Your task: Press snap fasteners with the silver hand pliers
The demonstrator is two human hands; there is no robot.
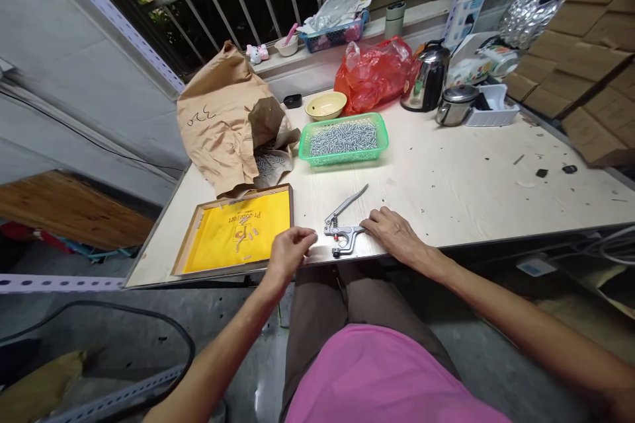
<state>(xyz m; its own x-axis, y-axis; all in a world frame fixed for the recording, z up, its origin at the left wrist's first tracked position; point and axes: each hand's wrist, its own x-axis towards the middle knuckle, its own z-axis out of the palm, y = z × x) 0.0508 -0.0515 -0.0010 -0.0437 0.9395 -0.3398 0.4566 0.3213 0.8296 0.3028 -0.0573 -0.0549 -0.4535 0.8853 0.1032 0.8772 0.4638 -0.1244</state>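
A pair of silver snap-fastener pliers (347, 235) lies on the table's front edge, its handles spread and a red piece in its jaws. My right hand (394, 232) rests on the table with its curled fingers gripping the end of the lower handle. To the left of the jaws, my left hand (290, 251) is closed in a pinch; whatever is between the fingertips is too small to make out. Beside that hand lies a shallow tray (208, 238) lined with yellow, with several small metal pieces scattered on it.
Behind the pliers stands a green basket (342, 158) full of small metal parts. A brown paper bag (218, 119) spills similar parts at the left. Farther back are a yellow bowl (326, 106), a red plastic bag (374, 73), a kettle (429, 79) and a metal pot (456, 106).
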